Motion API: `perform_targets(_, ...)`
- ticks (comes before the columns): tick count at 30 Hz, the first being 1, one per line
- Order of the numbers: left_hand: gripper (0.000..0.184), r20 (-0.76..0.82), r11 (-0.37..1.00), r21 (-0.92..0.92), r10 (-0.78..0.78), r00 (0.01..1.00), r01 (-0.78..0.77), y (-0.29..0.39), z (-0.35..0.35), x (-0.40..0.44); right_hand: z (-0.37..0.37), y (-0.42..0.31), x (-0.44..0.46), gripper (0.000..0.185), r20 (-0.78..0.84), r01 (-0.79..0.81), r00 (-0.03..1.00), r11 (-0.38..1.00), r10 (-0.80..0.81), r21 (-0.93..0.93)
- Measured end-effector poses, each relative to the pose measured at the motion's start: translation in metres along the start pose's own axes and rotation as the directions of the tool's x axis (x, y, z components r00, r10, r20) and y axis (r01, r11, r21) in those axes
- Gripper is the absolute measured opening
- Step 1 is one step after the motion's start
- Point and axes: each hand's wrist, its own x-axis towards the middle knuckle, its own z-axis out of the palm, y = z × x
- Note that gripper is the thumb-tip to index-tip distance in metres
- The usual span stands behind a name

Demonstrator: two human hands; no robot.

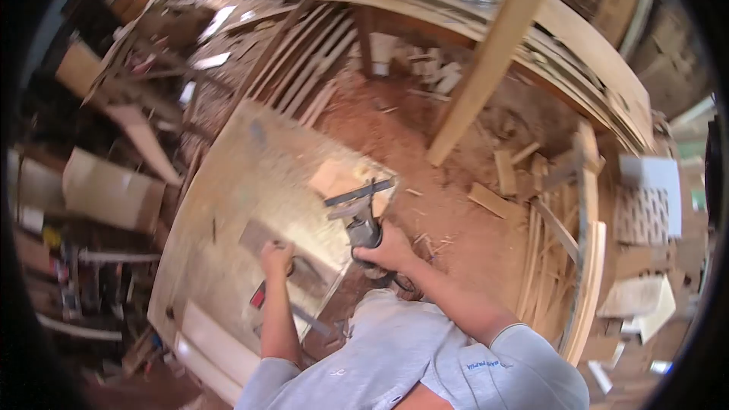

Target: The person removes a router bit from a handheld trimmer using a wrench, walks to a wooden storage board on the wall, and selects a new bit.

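Pale worktable [220,182]; right hand [393,249] grips tool [364,231]; shirt lettering [490,365] blurred.

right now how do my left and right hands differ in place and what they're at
Your right hand grips a dark tool; your left hand is at a brown board, its hold unclear. The left hand is over the tabletop, the right hand beside its edge. Both are bare.

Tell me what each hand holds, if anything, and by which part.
The right hand grips a dark tool around its body. Whether the left hand holds anything cannot be told.
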Motion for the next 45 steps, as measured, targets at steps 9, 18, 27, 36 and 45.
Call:
perform_targets(9, 0.030, 0.839, -0.365, -0.511, -0.011, 0.545, 0.779, -0.003, -0.017, -0.141, 0.134, -0.010, 0.082, 0.091, 0.187, 0.155, 0.975, 0.974, -0.123, -0.166)
perform_targets(18, 0.047, 0.802, -0.403, -0.544, 0.009, 0.598, 0.736, -0.009, -0.034, -0.208, 0.200, -0.019, 0.118, 0.093, 0.324, 0.276, 0.929, 0.915, -0.177, -0.294)
perform_targets(27, 0.043, 0.670, -0.250, -0.723, -0.027, 0.742, 0.644, 0.020, -0.040, -0.171, 0.169, 0.001, 0.103, 0.107, 0.308, 0.278, 0.930, 0.932, -0.200, -0.234)
perform_targets(36, 0.050, 0.114, 0.636, -0.727, -0.259, 0.959, 0.258, -0.043, 0.050, -0.091, 0.122, 0.056, 0.061, 0.088, 0.275, 0.277, 0.938, 0.933, -0.211, -0.228)
perform_targets(45, 0.055, -0.125, 0.981, -0.191, 0.018, 0.992, -0.042, -0.036, 0.021, -0.065, 0.135, 0.006, 0.071, 0.069, 0.323, 0.204, 0.946, 0.796, -0.011, -0.569)
